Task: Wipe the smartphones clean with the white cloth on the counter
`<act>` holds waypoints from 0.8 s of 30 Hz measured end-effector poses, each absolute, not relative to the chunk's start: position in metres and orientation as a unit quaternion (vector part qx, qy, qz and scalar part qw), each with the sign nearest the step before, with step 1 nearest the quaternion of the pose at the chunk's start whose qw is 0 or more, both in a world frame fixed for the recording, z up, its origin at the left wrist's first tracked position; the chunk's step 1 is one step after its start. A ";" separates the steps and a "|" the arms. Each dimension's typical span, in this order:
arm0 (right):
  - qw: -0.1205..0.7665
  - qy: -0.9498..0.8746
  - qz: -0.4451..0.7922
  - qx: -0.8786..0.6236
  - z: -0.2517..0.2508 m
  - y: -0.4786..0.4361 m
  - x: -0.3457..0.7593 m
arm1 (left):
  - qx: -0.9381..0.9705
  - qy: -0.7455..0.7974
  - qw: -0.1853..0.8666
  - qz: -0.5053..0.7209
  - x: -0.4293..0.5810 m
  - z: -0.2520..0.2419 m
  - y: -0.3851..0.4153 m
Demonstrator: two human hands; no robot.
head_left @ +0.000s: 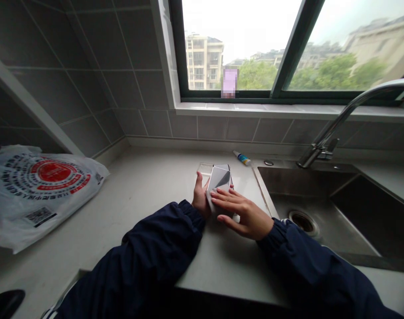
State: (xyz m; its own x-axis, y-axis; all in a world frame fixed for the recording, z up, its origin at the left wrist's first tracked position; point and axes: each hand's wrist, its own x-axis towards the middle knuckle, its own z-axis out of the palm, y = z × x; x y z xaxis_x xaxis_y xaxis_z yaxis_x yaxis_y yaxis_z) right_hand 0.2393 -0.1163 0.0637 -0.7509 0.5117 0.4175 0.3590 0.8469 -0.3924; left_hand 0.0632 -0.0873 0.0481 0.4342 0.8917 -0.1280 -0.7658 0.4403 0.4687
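My left hand (200,197) is closed around a smartphone (219,177), with the thumb up along its left side. The phone is tilted, and its glossy face reflects light and dark areas. Across its lower part lies my right hand (245,212), fingers stretched out and touching the surface. A pale grey patch shows by the right fingertips; whether it is a cloth or a reflection, I cannot tell. Behind the phone, a clear flat case-like thing (206,168) rests on the counter. Just past the phone's top edge, a dark-edged item is mostly hidden.
On the white counter (149,186), a small blue-and-white tube (242,158) lies near the back. A steel sink (341,221) with a faucet (331,124) is at right. A printed plastic bag (45,190) sits at left. Behind is a window (228,95) above grey tiles.
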 end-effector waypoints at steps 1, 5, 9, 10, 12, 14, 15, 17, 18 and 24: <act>0.262 -0.925 0.142 -0.237 0.063 -0.116 0.240 | 0.170 0.179 0.829 0.502 0.063 0.049 -0.087; 0.271 -0.923 0.129 -0.239 0.064 -0.113 0.241 | 0.168 0.175 0.818 0.522 0.063 0.049 -0.087; 0.283 -0.921 0.114 -0.244 0.065 -0.112 0.242 | 0.172 0.182 0.805 0.538 0.063 0.047 -0.087; 0.283 -0.920 0.110 -0.249 0.065 -0.112 0.242 | 0.172 0.185 0.800 0.544 0.062 0.047 -0.087; 0.278 -0.918 0.105 -0.261 0.066 -0.113 0.242 | 0.169 0.195 0.787 0.560 0.062 0.047 -0.087; 0.272 -0.917 0.103 -0.273 0.066 -0.113 0.243 | 0.165 0.202 0.776 0.574 0.062 0.047 -0.087; 0.270 -0.917 0.103 -0.275 0.067 -0.113 0.243 | 0.164 0.203 0.773 0.578 0.061 0.047 -0.087; 0.271 -0.916 0.103 -0.276 0.066 -0.113 0.243 | 0.164 0.205 0.772 0.578 0.062 0.048 -0.086; 0.272 -0.916 0.104 -0.276 0.066 -0.113 0.243 | 0.165 0.207 0.772 0.578 0.062 0.048 -0.086; 0.255 -0.914 0.102 -0.299 0.065 -0.113 0.241 | 0.165 0.220 0.769 0.577 0.062 0.051 -0.086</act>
State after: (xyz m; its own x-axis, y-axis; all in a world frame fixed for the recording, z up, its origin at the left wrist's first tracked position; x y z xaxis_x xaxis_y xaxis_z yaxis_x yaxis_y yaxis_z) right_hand 0.2414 -0.1127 0.0650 -0.6910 0.5983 0.4056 0.4940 0.8005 -0.3393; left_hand 0.0622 -0.0862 0.0511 0.2363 0.9602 -0.1489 -0.8150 0.2793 0.5077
